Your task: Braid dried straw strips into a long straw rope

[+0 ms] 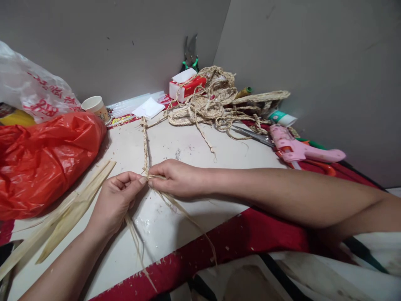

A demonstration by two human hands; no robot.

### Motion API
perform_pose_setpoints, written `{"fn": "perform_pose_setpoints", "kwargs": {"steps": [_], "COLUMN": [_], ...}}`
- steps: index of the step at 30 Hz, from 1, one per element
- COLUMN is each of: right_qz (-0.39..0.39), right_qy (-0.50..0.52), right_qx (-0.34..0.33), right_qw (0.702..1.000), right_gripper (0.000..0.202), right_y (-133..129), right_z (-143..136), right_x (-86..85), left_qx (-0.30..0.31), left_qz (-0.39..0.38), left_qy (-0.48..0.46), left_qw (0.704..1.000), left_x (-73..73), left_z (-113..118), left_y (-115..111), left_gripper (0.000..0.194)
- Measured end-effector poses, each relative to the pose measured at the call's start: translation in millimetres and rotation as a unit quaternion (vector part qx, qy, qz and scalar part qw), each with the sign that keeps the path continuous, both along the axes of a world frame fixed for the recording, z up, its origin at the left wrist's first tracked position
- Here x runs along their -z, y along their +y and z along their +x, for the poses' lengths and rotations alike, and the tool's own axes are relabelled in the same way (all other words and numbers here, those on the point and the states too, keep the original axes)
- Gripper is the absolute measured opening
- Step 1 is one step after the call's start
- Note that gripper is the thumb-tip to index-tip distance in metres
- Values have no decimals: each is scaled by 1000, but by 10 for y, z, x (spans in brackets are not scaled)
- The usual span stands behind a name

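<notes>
A braided straw cord (145,144) runs down the white board towards me, its near end between my two hands. My left hand (120,190) pinches the cord's end between thumb and forefinger. From the other side my right hand (171,177) closes thumb and fingers on the strands at the same spot, the fingertips of both hands almost touching. Loose straw strands (191,219) trail from under my right hand towards the table's front edge. More thin strands (135,238) hang below my left hand. Flat dry husk strips (73,213) lie left of my left hand.
A red plastic bag (46,163) bulges at left, beside a paper cup (94,105). Behind the hands lies a heap of braided cord (206,104) with a tissue box (188,87). Pruning shears (190,54) stand behind. A pink glue gun (300,146) lies right, near scissors (253,134).
</notes>
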State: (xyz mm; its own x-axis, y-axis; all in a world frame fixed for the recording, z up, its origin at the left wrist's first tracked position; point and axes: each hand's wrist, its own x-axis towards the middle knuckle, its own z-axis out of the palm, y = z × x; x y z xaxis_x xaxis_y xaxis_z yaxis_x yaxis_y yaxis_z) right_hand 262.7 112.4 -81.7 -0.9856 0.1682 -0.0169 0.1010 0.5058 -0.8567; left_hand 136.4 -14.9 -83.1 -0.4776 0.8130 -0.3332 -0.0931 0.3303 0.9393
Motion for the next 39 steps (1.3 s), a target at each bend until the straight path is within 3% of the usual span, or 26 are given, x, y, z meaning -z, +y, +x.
{"fn": "perform_pose_setpoints", "kwargs": {"steps": [6, 13, 21, 30, 39], "right_qz": [124, 155, 79, 68, 43], "right_qy": [-49, -67, -80, -84, -93], "right_qx": [-9, -4, -24, -81, -77], "right_qw": [991, 986, 993, 991, 992], "right_gripper": [24, 24, 16, 20, 21], "right_y": [-25, 15, 46, 123, 183], "right_z": [43, 56, 30, 18, -5], "right_x": [-68, -104, -152, -142, -127], "left_qx": [24, 29, 36, 47, 54], "left_qz": [9, -1, -5, -11, -13], "left_qy": [90, 136, 124, 98, 104], "left_qw": [996, 990, 992, 994, 993], "left_x": [34, 17, 27, 3, 34], "left_z": [5, 11, -13, -25, -43], "left_y": [-12, -14, -22, -3, -14], "left_gripper": [21, 21, 21, 22, 22]}}
